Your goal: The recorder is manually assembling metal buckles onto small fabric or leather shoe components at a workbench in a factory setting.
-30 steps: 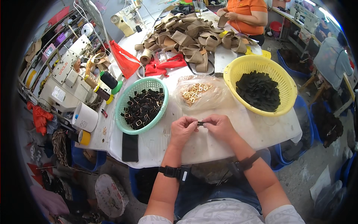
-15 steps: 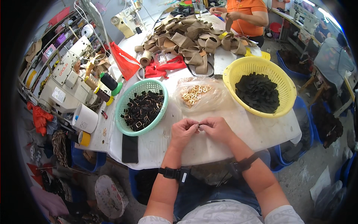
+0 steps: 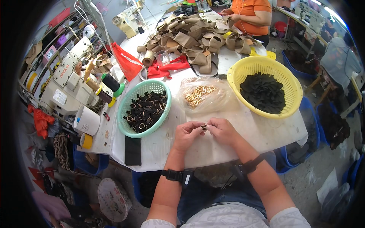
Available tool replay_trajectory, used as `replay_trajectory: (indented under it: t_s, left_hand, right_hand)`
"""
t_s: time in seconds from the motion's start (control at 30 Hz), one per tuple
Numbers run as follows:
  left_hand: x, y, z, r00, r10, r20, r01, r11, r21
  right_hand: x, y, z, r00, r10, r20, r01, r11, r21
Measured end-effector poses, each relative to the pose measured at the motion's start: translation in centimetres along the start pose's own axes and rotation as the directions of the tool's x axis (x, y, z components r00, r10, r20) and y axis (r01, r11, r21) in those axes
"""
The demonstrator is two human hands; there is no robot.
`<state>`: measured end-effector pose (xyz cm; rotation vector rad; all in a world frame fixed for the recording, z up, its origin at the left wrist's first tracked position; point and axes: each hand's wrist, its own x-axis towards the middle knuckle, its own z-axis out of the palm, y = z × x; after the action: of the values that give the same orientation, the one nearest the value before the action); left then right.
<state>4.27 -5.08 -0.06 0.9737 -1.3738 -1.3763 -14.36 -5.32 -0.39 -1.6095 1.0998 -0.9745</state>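
A small metal buckle (image 3: 203, 128) with a dark strap piece is pinched between my two hands, over the near part of the white-covered table. My left hand (image 3: 186, 135) grips it from the left, fingers closed. From the other side, the thumb and fingers of my right hand (image 3: 222, 132) press on it; fingertips partly hide it. Just beyond lies a clear plastic bag (image 3: 220, 99) with loose gold buckles (image 3: 199, 94). The mint basket (image 3: 167, 106) at left holds black strap pieces fitted with buckles. At right, the yellow basket (image 3: 294, 89) holds plain black strap pieces (image 3: 262, 93).
A black phone (image 3: 132, 151) lies at the table's near left edge. Brown curved pieces (image 3: 190, 38) are heaped at the back. Sewing machine (image 3: 66, 81) and thread cones (image 3: 110, 82) stand left. A person in an orange shirt (image 3: 253, 17) works across the table.
My fingers have shifted slightly apart, so more of the buckle shows between them. Across the table, the other person's hands have moved down and in toward the heap.
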Motion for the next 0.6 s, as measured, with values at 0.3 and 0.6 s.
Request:
replay_trajectory:
  t_s: [0.3,0.6]
  left_hand:
    - [0.18,-0.36,-0.07,0.999,-0.030,-0.021,0.030,0.999,0.037]
    - [0.21,-0.51,-0.11,0.998,-0.021,-0.053,0.022,0.999,0.035]
  right_hand:
    - [0.05,0.14,0.36,0.997,-0.075,-0.020,0.075,0.997,-0.037]
    - [0.08,-0.16,-0.10,0.994,0.112,-0.002,-0.108,0.965,0.240]
